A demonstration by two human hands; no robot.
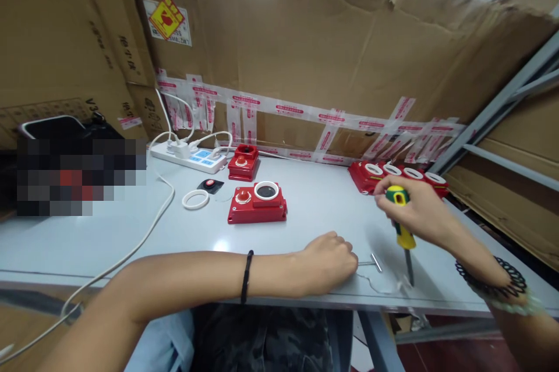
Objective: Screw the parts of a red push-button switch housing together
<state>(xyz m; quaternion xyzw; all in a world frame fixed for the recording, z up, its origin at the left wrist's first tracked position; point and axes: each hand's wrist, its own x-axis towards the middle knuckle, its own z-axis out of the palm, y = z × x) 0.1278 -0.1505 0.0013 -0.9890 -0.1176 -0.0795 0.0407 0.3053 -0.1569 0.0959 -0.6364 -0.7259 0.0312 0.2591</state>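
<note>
My right hand (408, 209) is closed around a yellow and green screwdriver (406, 237), whose shaft points down to the table near its front edge. My left hand (328, 264) rests as a fist by the front edge; a thin metal T-shaped piece (375, 263) sticks out beside it, and what the fingers hold is hidden. A red box (257, 212) with a red button and a white ring lies ahead, left of my hands. Behind it stands a smaller red box (243, 163). Several white rings top the red units (367, 177) behind my right hand.
A loose white ring (195, 199) and a small black piece with a red button (211, 186) lie left of the red box. Behind them is a white power strip (205, 160). A white cable (152, 223) crosses the left side. Cardboard (297, 40) lines the back; a metal frame (489, 107) stands right.
</note>
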